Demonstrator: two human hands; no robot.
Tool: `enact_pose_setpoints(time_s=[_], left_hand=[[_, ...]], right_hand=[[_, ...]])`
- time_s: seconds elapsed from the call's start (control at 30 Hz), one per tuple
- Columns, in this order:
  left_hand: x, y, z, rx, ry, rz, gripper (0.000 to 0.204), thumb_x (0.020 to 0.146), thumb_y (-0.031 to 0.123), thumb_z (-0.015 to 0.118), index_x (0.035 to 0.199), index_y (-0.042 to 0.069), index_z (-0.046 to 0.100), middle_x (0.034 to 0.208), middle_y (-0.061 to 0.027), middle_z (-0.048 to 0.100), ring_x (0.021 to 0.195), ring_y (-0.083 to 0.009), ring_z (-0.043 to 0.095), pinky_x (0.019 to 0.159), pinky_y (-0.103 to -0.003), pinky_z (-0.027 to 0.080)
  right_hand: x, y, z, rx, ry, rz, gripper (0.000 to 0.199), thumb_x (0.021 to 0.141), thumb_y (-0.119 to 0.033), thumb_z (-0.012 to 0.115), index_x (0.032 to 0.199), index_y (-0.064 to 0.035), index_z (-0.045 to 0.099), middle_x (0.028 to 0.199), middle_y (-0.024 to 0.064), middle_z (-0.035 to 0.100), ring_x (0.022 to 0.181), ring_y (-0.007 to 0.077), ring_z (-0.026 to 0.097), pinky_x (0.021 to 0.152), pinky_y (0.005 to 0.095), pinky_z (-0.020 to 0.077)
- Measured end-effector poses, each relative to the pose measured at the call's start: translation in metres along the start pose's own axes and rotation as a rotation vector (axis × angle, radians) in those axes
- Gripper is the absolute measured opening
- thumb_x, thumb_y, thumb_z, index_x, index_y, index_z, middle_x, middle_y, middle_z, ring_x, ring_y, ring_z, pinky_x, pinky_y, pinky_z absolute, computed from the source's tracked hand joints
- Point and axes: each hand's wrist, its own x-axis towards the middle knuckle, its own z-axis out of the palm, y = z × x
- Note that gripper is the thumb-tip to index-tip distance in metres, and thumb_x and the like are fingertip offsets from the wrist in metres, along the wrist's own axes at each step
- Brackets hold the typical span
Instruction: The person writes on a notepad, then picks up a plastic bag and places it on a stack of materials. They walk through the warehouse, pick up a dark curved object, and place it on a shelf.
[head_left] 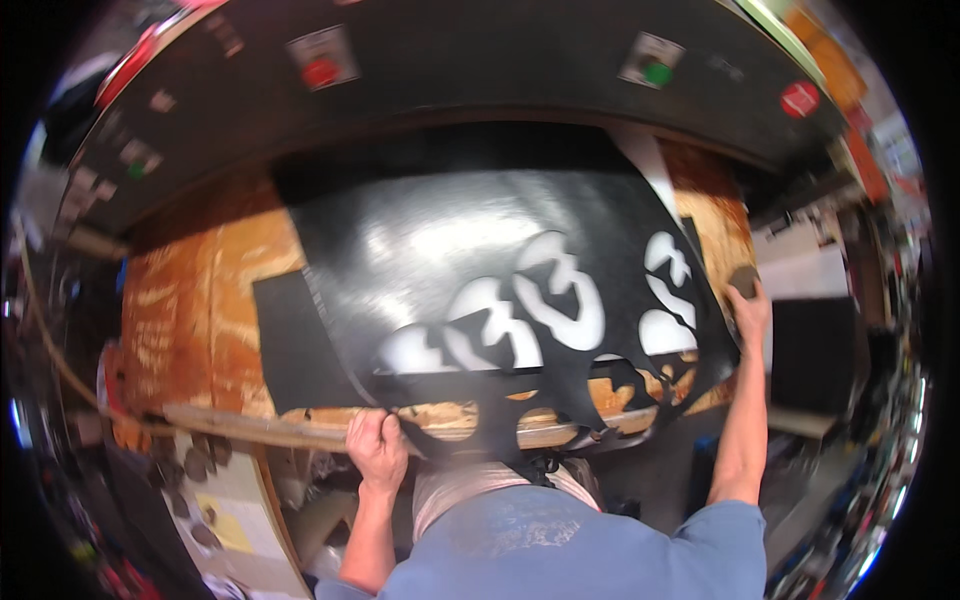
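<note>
A large glossy black sheet (450,215) lies across the wooden work surface, with curved cut-out openings showing white in its middle and right. Its near edge, cut into a ragged lattice, hangs over the front of the wood. At the sheet's lower left corner, my left hand (378,450) is closed on the edge, fingers curled. Beyond the sheet's right edge, my right hand (752,312) has its fingers around a small, round, dark brown piece (743,280). A matte black sheet (290,340) pokes out from under the left side of the glossy one.
A dark machine beam (480,75) spans the far side, with a red button (320,72) and a green button (657,74). Several round brown pieces (197,462) lie on a board at lower left. Another black sheet (815,350) rests at the right.
</note>
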Motion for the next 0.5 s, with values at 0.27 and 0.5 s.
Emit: enact_pose_setpoints(time_s=[0.27, 0.5], left_hand=[[-0.001, 0.006, 0.004, 0.028, 0.229, -0.011, 0.007, 0.09, 0.007, 0.073, 0.091, 0.006, 0.066, 0.078, -0.0112, 0.06, 0.071, -0.0309, 0.059, 0.064, -0.043, 0.049], [-0.003, 0.003, -0.001, -0.223, 0.458, 0.033, 0.011, 0.094, 0.011, 0.07, 0.088, 0.004, 0.063, 0.075, -0.0111, 0.061, 0.071, -0.031, 0.06, 0.065, -0.042, 0.049]], right_hand=[[-0.027, -0.076, -0.08, -0.109, 0.054, -0.337, 0.064, 0.094, -0.021, 0.077, 0.148, 0.0016, 0.052, 0.15, 0.0187, 0.055, 0.135, 0.0252, 0.053, 0.117, 0.0357, 0.0382], [-0.187, -0.25, -0.028, 0.653, -0.718, -0.501, 0.077, 0.085, -0.012, 0.068, 0.156, 0.0007, 0.042, 0.156, 0.0181, 0.046, 0.144, 0.0273, 0.044, 0.12, 0.0368, 0.0303]])
